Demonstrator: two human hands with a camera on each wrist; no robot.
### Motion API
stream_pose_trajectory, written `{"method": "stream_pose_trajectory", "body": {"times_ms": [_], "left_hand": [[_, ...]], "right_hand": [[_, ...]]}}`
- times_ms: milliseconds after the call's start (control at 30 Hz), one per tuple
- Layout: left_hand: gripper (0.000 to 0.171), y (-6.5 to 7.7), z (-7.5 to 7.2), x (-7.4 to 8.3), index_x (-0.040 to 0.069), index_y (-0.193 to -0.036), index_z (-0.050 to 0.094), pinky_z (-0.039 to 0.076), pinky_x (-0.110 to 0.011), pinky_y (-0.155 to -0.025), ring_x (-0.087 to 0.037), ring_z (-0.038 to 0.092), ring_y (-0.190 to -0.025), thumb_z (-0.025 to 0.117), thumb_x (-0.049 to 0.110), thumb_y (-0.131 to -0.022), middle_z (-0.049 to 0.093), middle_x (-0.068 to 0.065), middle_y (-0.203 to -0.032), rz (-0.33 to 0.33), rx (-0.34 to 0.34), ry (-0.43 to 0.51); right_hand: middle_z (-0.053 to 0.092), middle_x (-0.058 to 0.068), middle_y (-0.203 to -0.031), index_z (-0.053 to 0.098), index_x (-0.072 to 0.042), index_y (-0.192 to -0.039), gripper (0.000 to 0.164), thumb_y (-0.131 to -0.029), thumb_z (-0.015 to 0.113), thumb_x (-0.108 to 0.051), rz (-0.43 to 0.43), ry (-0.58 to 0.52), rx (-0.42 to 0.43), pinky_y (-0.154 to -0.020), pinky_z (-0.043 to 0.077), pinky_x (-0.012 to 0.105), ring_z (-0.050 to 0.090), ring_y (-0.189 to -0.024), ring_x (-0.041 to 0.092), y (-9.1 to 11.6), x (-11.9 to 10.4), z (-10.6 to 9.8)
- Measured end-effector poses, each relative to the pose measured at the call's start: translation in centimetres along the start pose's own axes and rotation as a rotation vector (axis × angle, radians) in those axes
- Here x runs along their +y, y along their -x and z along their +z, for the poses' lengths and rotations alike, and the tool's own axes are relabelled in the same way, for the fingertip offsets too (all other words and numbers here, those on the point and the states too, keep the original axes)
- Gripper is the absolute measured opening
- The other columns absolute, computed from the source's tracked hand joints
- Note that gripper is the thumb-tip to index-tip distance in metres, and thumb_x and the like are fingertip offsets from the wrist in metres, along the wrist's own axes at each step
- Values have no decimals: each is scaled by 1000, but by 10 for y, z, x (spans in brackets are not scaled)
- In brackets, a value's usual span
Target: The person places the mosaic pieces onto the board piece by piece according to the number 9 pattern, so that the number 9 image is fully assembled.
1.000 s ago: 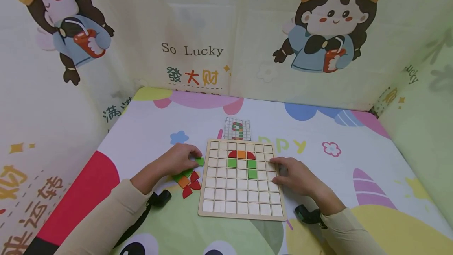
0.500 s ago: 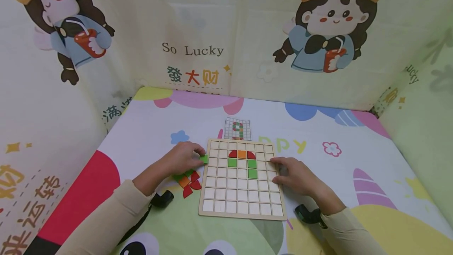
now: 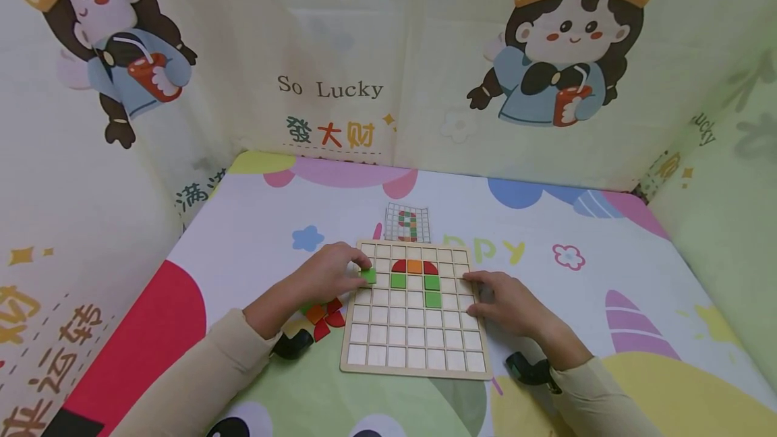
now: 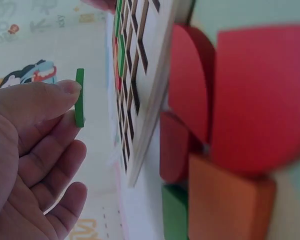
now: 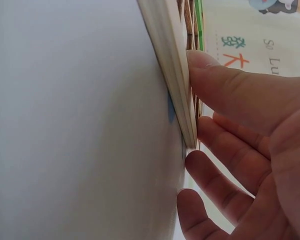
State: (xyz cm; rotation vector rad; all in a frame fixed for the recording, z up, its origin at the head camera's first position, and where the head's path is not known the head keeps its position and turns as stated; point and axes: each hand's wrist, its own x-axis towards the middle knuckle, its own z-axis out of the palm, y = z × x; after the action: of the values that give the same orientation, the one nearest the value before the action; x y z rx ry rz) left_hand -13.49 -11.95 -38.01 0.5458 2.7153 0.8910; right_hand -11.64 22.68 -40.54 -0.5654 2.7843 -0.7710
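My left hand (image 3: pixel 324 276) pinches a green square tile (image 4: pixel 79 100) between thumb and fingers, over the left side of a wooden grid board (image 3: pixel 419 375). On the board, an orange square tile (image 3: pixel 415 266) sits between two red quarter-round tiles, one of them the left red tile (image 3: pixel 399 266). Below them are a green tile (image 3: pixel 398 280) on the left and two more green ones on the right. My right hand (image 3: pixel 516 302) rests at the board's right edge, its thumb (image 5: pixel 240 87) on the rim and fingers loosely bent beside it.
Loose tiles lie left of the board: several red quarter-rounds (image 3: pixel 334 317), an orange square (image 3: pixel 315 313) and green ones partly hidden by my left hand. A printed grid card (image 3: pixel 394 221) with a coloured pattern lies behind the board, on a patterned tablecloth (image 3: pixel 291 396).
My left hand has moved right with the green tile, from beside the board to over its left columns. My right hand and the board have stayed in place.
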Motion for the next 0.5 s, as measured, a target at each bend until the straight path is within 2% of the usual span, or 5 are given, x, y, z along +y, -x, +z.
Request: {"method": "stream_pose_trajectory", "body": {"times_ms": [300, 500], "left_hand": [[23, -6, 8, 13, 13, -109, 73, 50, -38, -93, -22, 56, -113, 78, 19, -88, 68, 3, -108, 99, -3, -25], [21, -11, 15, 19, 10, -109, 73, 50, -38, -93, -21, 56, -110, 77, 16, -89, 68, 2, -107, 146, -12, 2]], "right_hand": [[60, 18, -132, 60, -1, -134, 56, -85, 81, -18, -14, -8, 8, -102, 40, 58, 51, -126, 42, 1, 0, -1], [60, 18, -132, 60, -1, -134, 56, -85, 80, -17, -16, -9, 5, -102, 40, 58, 50, -126, 43, 0, 1, -1]]}}
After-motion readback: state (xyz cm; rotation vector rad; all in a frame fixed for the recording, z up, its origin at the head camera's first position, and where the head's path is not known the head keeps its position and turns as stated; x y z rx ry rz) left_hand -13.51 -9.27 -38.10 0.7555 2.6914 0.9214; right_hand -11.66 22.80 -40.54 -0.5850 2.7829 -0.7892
